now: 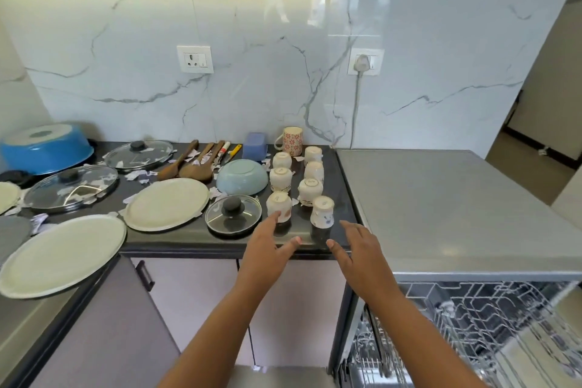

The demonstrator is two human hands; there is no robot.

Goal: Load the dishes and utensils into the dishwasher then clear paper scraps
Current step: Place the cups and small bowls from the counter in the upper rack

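Several white cups stand upside down in two rows on the dark counter (189, 238). The nearest are one cup (278, 205) on the left and one with blue marks (322, 212) on the right. My left hand (271, 249) is spread open, its fingertips at the left cup's base. My right hand (362, 249) is open just right of the blue-marked cup, touching nothing. The dishwasher (472, 334) stands open at lower right with its wire racks showing. Cream plates (167, 208) (59, 255), a pale blue bowl (242, 178) and wooden spoons (195, 164) lie to the left.
Glass lids (233, 214) (71, 187) (138, 154), a blue pot (44, 148), a floral mug (292, 141) and a blue box (255, 146) share the counter. Paper scraps (138, 175) lie among them. A grey appliance top (441, 205) adjoins on the right.
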